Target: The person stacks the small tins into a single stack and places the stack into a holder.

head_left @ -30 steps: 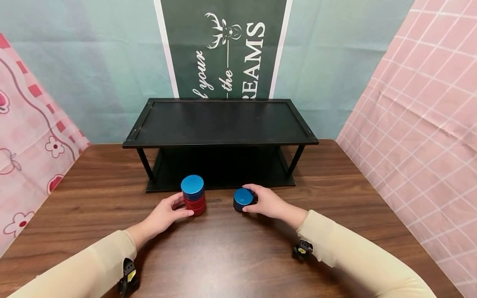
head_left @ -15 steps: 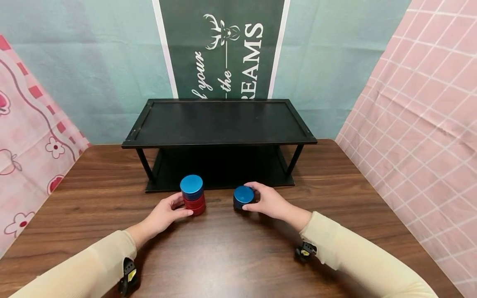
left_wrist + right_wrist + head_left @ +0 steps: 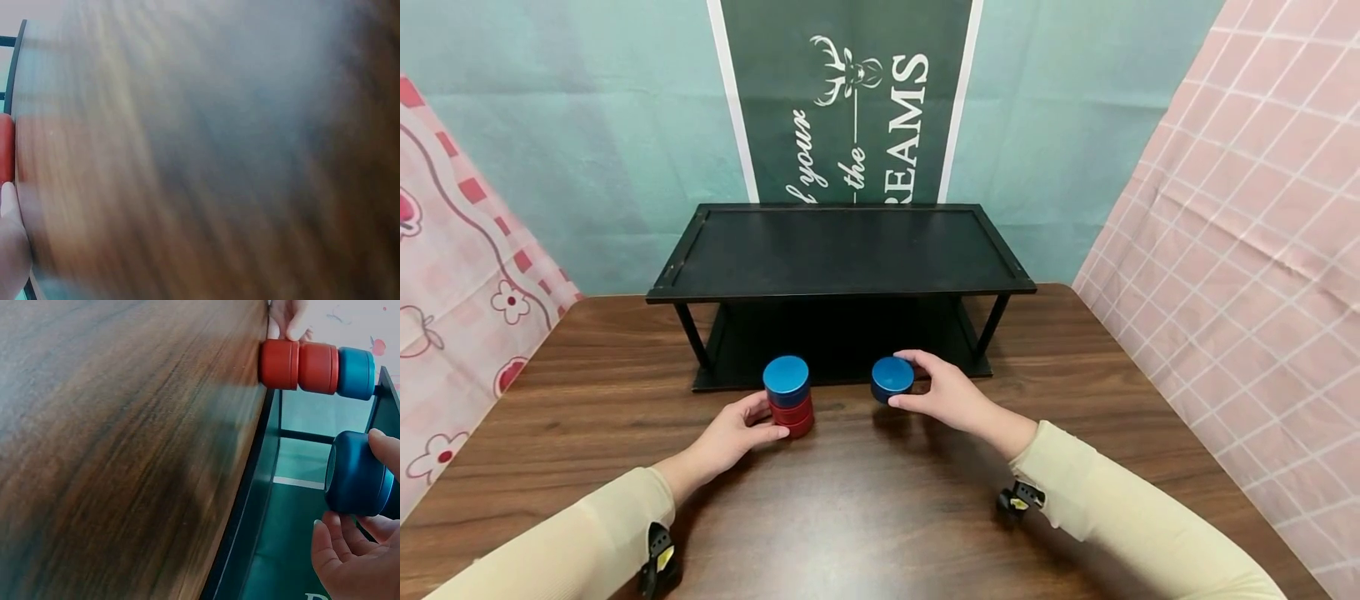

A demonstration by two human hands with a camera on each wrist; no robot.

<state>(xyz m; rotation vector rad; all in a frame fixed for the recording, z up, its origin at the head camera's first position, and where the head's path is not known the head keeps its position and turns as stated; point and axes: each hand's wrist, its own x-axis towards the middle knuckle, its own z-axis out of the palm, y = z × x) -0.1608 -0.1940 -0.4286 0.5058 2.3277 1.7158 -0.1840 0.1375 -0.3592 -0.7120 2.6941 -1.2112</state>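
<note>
The right grip (image 3: pixel 953 398) pinches a blue container (image 3: pixel 892 377) above the tabletop (image 3: pixel 842 508); to its left, the left grip (image 3: pixel 730 432) clasps a red-and-blue stack (image 3: pixel 789 397).

the left forearm (image 3: pixel 572 533) reaches in from the lower left, the left hand (image 3: pixel 727 431) curved in a grip, thumb (image 3: pixel 775 432) on the near side and fingers (image 3: pixel 752 402) on the far side. the right forearm (image 3: pixel 1135 512) slants in from the lower right; the right hand (image 3: pixel 951 393) pinches likewise, its thumb nearer the body, the palms facing each other, the hands apart
</note>
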